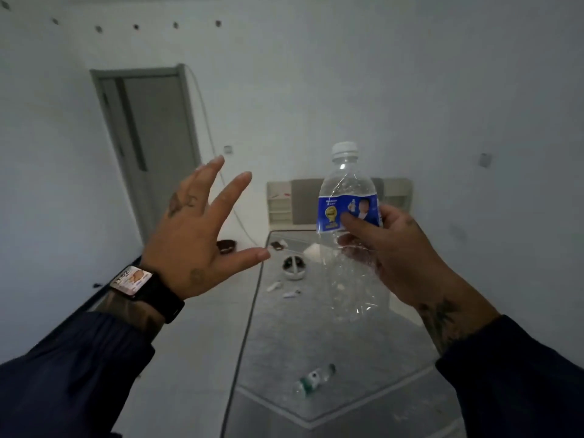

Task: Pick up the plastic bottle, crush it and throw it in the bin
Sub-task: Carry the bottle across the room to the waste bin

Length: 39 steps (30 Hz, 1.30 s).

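Observation:
A clear plastic bottle [346,188] with a white cap and a blue label stands upright in the air, right of centre. My right hand [401,254] grips it around the middle, thumb on the label. The bottle's lower half looks dented and wrinkled. My left hand [202,229] is raised to the left of the bottle, fingers spread wide, holding nothing, a short gap away from it. A watch sits on that wrist. No bin is in view.
Below lies a bare mattress [331,343] with a second small bottle [313,379] with a green label on it, a round white object [294,268] and small scraps. A beige headboard [281,200] stands behind. A grey door [151,137] is at the left wall.

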Each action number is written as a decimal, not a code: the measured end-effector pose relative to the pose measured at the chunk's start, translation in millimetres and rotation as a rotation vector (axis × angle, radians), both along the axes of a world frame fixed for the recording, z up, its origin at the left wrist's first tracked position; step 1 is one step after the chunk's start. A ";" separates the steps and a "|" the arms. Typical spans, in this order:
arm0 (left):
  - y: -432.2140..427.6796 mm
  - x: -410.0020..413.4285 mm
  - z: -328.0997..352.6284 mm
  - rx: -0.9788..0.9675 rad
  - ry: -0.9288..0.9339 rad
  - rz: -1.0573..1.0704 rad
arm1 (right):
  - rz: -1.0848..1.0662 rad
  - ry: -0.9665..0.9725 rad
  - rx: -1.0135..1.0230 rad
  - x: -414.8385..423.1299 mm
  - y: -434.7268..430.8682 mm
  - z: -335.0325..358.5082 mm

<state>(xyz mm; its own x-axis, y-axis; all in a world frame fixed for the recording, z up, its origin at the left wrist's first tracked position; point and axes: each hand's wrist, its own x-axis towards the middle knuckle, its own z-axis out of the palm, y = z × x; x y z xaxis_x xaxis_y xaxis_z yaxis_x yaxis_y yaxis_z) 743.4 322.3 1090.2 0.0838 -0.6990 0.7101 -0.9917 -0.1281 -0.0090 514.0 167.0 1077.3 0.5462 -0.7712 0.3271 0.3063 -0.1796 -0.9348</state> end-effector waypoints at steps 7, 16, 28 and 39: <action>99.0 132.0 -2.8 0.011 -0.003 0.124 | 0.117 0.022 0.008 157.8 76.3 -12.4; 136.7 279.4 -23.4 0.018 0.004 0.154 | 0.129 0.037 0.046 300.4 103.1 -28.4; 73.2 467.3 -56.1 0.068 0.019 0.197 | 0.124 0.027 0.067 492.8 29.2 -51.5; -34.5 669.3 -43.5 0.101 0.009 0.220 | 0.132 0.028 0.090 700.6 -78.1 -40.8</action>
